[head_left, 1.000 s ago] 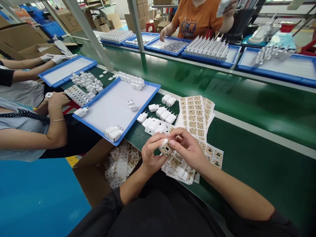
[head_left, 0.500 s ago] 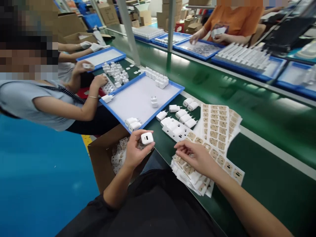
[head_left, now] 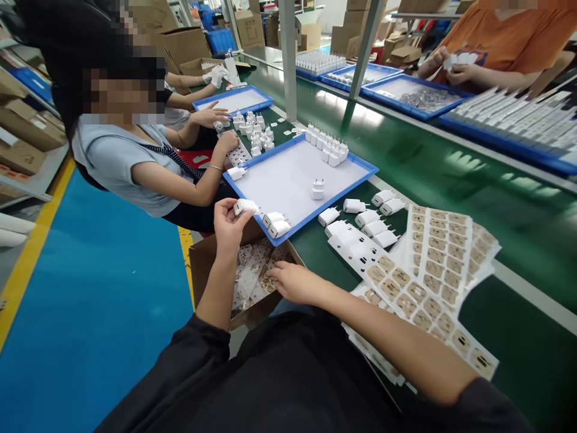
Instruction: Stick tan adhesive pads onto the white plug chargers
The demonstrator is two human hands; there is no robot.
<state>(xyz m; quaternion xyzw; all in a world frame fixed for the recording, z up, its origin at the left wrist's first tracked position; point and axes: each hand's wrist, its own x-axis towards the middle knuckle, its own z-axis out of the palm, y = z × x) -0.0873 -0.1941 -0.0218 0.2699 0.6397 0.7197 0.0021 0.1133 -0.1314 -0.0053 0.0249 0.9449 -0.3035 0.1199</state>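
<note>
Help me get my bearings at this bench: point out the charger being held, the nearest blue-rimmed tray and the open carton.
Held charger [head_left: 244, 206]: head view, on its white body.
Blue-rimmed tray [head_left: 282, 175]: head view, on its bare white base.
Open carton [head_left: 201, 257]: head view, on its brown side wall.

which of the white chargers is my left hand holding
The white plastic charger pinched in the left hand, by the left edge of the white, blue-rimmed tray; the chargers inside the tray have no hand on them.
</note>
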